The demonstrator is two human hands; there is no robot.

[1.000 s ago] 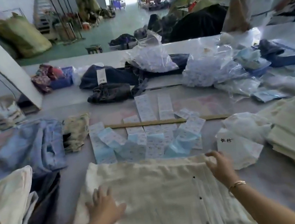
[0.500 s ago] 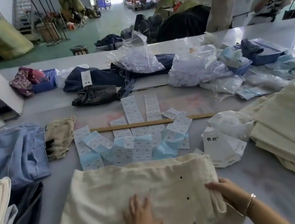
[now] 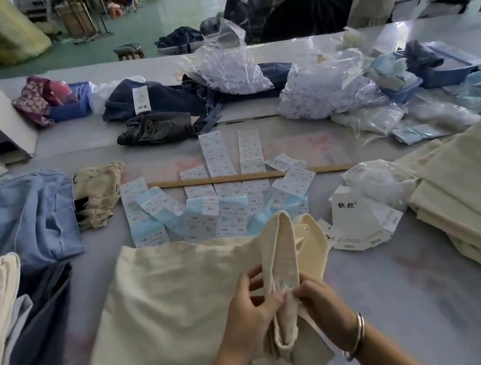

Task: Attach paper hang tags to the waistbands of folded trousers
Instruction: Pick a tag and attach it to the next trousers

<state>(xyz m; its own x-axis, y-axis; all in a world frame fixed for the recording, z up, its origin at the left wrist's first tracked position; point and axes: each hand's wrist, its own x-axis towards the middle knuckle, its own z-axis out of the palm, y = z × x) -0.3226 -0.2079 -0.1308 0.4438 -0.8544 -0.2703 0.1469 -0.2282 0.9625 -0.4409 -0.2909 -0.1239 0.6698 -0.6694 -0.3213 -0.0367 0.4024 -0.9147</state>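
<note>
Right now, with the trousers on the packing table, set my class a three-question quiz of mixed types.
1. True or false: both hands hold the lifted waistband of the cream trousers.
2. Which lies across the paper size labels? A) scissors B) a wooden ruler C) a pen
3. Fill in: the white hang tags lie to the ____ of the trousers.

Key
1. True: left hand and right hand pinch it.
2. B, the wooden ruler.
3. Right.

A wooden ruler (image 3: 251,177) lies across the bench (image 3: 411,297) over sheets of size stickers (image 3: 217,157); behind it sit clear bags of small white pieces (image 3: 226,70), dark jeans (image 3: 157,127) and a blue basket (image 3: 69,107)
</note>
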